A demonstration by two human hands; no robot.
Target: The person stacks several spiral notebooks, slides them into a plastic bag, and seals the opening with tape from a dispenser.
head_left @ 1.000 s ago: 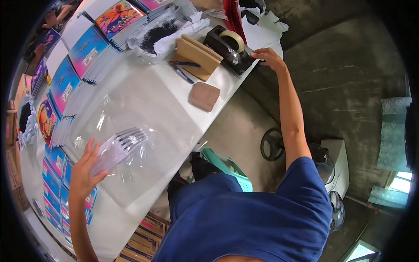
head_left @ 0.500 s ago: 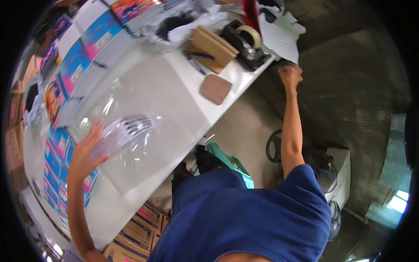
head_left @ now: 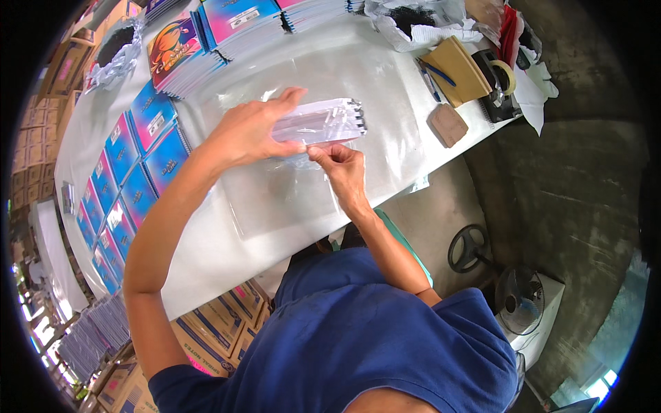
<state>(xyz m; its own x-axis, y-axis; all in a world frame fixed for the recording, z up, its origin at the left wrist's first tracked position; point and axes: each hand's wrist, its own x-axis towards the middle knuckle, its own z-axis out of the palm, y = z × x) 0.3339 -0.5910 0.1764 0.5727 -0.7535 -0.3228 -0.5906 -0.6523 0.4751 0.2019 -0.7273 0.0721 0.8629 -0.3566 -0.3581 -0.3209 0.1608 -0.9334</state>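
Note:
A small stack of spiral notebooks (head_left: 318, 121) in transparent plastic wrap stands over the middle of the white table, its dark coil ends to the right. My left hand (head_left: 256, 129) grips the stack's left end, thumb on the near side and fingers on the far side. My right hand (head_left: 342, 171) is closed in a pinch at the near edge of the bundle, close to the left thumb. What lies between its fingertips is too small to make out. Under the bundle, a transparent plastic sheet (head_left: 385, 138) covers part of the tabletop.
Blue and pink spiral notebooks (head_left: 124, 155) lie in rows at the left; taller notebook stacks (head_left: 248, 31) stand at the far side. A tape dispenser (head_left: 497, 89), cardboard pieces (head_left: 460, 65), pens (head_left: 438, 74) and a brown block (head_left: 448, 125) lie near the right corner. Cartons (head_left: 217, 323) sit below the table.
My right hand has come from beyond the table's right corner to the bundle. My left hand has carried the wrapped notebooks rightward in view. The head view has turned.

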